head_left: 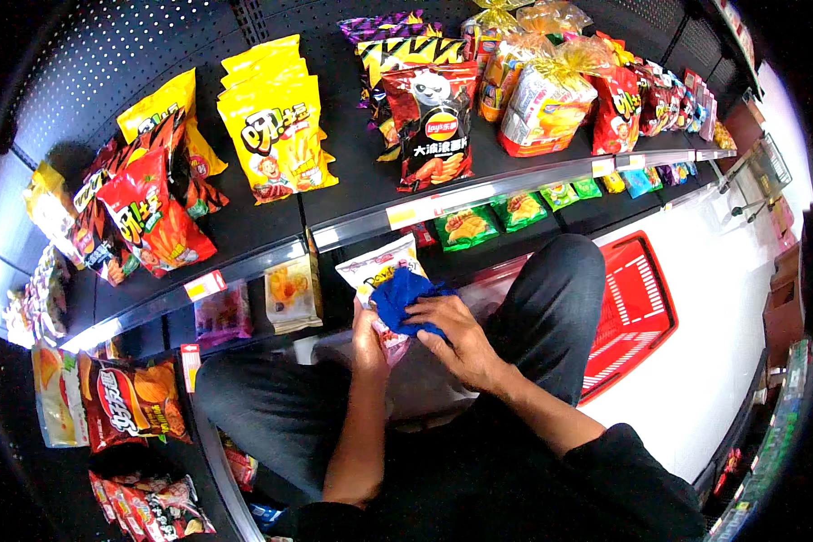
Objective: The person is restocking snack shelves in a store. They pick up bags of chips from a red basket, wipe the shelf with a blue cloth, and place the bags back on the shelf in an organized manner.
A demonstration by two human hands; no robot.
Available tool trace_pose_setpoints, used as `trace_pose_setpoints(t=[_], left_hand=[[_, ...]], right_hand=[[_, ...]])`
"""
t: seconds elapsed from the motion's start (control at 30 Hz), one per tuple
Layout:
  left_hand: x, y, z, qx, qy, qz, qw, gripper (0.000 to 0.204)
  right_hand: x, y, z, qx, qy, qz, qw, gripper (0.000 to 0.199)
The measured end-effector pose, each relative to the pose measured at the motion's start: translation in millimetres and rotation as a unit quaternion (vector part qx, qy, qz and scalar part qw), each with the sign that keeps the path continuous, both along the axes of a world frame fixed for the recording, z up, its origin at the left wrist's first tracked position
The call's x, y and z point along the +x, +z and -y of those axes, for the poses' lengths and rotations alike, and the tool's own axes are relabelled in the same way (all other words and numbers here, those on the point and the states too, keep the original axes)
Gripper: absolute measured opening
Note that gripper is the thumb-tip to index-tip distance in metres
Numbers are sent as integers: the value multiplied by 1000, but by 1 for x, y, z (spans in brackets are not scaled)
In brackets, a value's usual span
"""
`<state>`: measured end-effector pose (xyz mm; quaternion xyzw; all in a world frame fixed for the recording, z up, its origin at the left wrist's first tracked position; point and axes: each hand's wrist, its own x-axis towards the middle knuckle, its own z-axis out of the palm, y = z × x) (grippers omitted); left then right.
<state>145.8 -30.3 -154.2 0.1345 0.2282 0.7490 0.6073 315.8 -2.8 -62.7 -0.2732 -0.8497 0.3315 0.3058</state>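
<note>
Head view looks straight down on my two hands, working low in front of a dark metal shelf rack (479, 185) stocked with snack bags. My left hand (368, 339) grips the lower part of a pale, glossy snack packet with a purple and yellow print (377, 264), fingers wrapped round it and holding it upright just in front of the lower shelf edge. My right hand (456, 336) presses a crumpled deep-blue cloth (401, 294) flat against the packet's face, fingers spread over the fabric, so the cloth covers most of the packet's middle. I judge the wiping of this packet to be under way and not finished (its top corner and left edge are bare of the cloth, though whether they are already clean I cannot tell).

Around it, a clear-fronted bag of yellow snacks (291, 291) stands just to the left on the same low shelf, and a tall red and black crisp bag (434, 122) stands on the shelf above. A red plastic shopping basket (637, 307) lies on the white floor to the right, beyond my bent knee in dark trousers (551, 289).
</note>
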Motion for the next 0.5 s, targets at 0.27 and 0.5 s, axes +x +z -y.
trace_pose_setpoints(t=[0.27,0.5], left_hand=[[10,6,-2,-92,39,-128,987,42],[21,27,-1,-120,20,-70,990,41]], right_hand=[[-6,-2,-1,42,-76,-32,996,30],[-20,-32,-51,-116,-160,-122,973,35]])
